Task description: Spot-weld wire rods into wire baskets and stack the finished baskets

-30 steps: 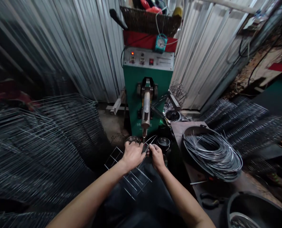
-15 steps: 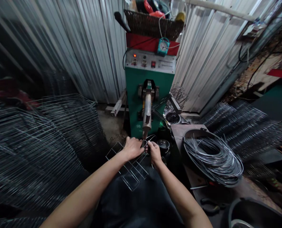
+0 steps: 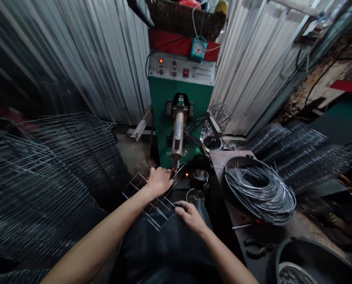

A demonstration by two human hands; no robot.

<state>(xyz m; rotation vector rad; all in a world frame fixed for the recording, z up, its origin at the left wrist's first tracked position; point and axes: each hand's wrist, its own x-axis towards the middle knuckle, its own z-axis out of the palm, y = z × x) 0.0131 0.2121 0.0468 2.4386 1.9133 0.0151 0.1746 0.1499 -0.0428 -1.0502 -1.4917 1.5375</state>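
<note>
My left hand [image 3: 159, 180] grips a small wire rack [image 3: 152, 201] and holds its far edge under the electrode tip of the green spot welder [image 3: 178, 114]. Small sparks glow beside the tip. My right hand [image 3: 189, 215] has come back toward my lap and rests at the near right corner of the rack, fingers curled low; whether it holds anything I cannot make out. Two small metal bowls [image 3: 199, 176] sit just right of the welder tip, close to my right hand.
Stacks of finished wire racks [image 3: 45, 173] fill the left side. A round pan with a coil of cut wire [image 3: 259, 189] lies on the brown bench at right, pliers [image 3: 257, 249] near its front edge, and a dark basin [image 3: 309, 264] at bottom right. Corrugated metal walls stand behind.
My right hand left the welder tip and drew back toward my lap. My left hand stayed on the rack at the tip, where sparks now show.
</note>
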